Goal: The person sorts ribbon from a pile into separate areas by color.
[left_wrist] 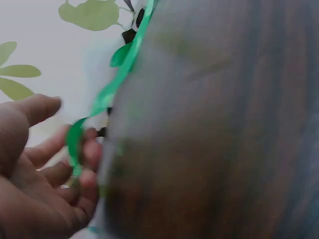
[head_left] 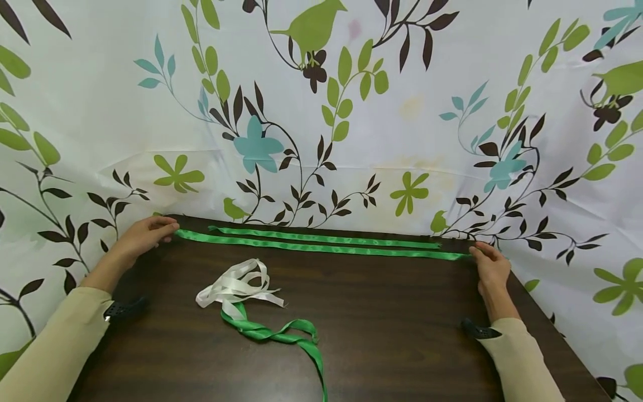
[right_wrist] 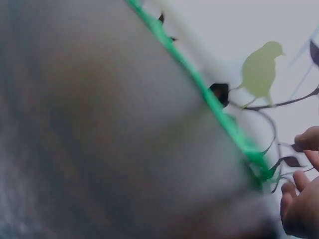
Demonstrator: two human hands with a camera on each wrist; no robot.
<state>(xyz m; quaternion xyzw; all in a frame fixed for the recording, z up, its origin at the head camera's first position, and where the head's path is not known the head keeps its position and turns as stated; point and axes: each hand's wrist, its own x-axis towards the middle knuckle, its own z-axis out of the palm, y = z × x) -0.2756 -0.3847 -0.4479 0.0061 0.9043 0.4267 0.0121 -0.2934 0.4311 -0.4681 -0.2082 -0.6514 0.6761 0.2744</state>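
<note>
Two narrow green satin ribbons lie side by side along the table's far edge, the longer front ribbon (head_left: 321,247) and the shorter back ribbon (head_left: 326,239). My left hand (head_left: 145,237) is at the left end of the longer one. In the left wrist view that end (left_wrist: 75,142) hangs against the bent fingers, with the thumb held apart. At the opposite end is my right hand (head_left: 491,265). The right wrist view shows its thumb and fingers spread, a small gap from the ribbon end (right_wrist: 259,164).
A loose bundle of white ribbon (head_left: 233,287) lies left of the middle of the dark wooden table (head_left: 402,318). A twisted green ribbon (head_left: 266,333) runs from it towards the near edge. Behind hangs a white cloth (head_left: 427,139) printed with leaves and birds.
</note>
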